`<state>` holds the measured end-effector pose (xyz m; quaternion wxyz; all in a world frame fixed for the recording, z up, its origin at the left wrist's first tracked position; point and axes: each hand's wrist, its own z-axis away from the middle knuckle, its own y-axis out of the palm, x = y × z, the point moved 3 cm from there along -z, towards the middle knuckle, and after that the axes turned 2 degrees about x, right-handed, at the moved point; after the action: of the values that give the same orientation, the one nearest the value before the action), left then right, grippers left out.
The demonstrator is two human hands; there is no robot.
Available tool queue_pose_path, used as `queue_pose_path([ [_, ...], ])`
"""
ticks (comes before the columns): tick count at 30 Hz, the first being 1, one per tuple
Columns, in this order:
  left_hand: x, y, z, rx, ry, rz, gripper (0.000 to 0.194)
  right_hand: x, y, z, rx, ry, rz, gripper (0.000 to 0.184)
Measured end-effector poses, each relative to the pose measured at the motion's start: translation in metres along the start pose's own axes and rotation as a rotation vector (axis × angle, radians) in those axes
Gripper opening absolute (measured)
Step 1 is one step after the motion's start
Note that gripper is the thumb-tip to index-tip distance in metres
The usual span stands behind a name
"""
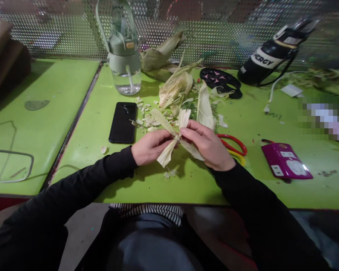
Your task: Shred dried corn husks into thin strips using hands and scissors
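Between my hands is a flower-like piece of corn husk [169, 150], its pale strips spreading outward from a pinched centre. My left hand [154, 146] grips it from the left, fingers closed and partly behind the strips. From the right, my right hand [206, 145] pinches it near the centre with thumb and forefinger. Just beyond lie small husk scraps [147, 118], a loose husk strip [205, 109] and a bundle of dry husks [175, 90]. Scissors with red and yellow handles [237, 145] lie partly hidden behind my right hand.
A black phone [122, 122] lies left of the scraps. Behind it stands a clear water bottle [127, 71]. A black bottle [267, 58] leans against the perforated metal screen [214, 34]. At right are a purple power socket [286, 161] and a white cable [274, 88] on the green table [101, 180].
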<state>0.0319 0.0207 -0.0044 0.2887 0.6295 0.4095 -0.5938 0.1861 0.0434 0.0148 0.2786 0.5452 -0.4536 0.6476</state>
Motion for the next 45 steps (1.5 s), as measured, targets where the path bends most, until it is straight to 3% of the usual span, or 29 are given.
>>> queue_pose_path([
  [3, -0.001, 0.004, 0.001, 0.013, 0.008, 0.066, 0.017, -0.002, 0.002, 0.001, 0.025, 0.094, -0.112, 0.029],
  [8, -0.008, 0.004, 0.003, -0.028, 0.08, -0.145, 0.017, -0.001, 0.005, 0.004, -0.024, 0.067, -0.223, 0.025],
  [17, -0.015, 0.005, 0.011, -0.023, 0.364, -0.435, 0.024, 0.005, 0.01, 0.008, -0.022, 0.039, -0.23, 0.032],
  [20, -0.014, 0.005, 0.011, -0.027, 0.391, -0.48, 0.024, 0.005, 0.011, 0.008, -0.002, 0.03, -0.197, 0.034],
  [25, -0.011, 0.001, 0.006, -0.124, 0.265, -0.504, 0.027, 0.009, -0.003, 0.005, -0.045, -0.083, 0.089, 0.037],
  [29, -0.007, -0.008, 0.003, -0.3, 0.109, -0.628, 0.031, 0.022, -0.008, 0.009, -0.246, -0.463, 0.554, 0.042],
  [32, -0.004, -0.011, 0.003, -0.381, 0.149, -0.708, 0.026, 0.021, 0.002, 0.012, -0.296, -0.672, 0.819, 0.039],
  [35, -0.004, -0.01, 0.003, -0.434, 0.358, -0.762, 0.018, 0.014, 0.008, 0.011, -0.258, -0.628, 0.916, 0.025],
  [38, -0.005, -0.007, 0.005, -0.414, 0.526, -0.835, 0.014, 0.01, 0.01, 0.01, -0.237, -0.611, 0.94, 0.014],
  [45, -0.005, -0.007, 0.006, -0.386, 0.564, -0.941, 0.013, 0.016, 0.012, 0.012, -0.21, -0.627, 0.923, 0.017],
])
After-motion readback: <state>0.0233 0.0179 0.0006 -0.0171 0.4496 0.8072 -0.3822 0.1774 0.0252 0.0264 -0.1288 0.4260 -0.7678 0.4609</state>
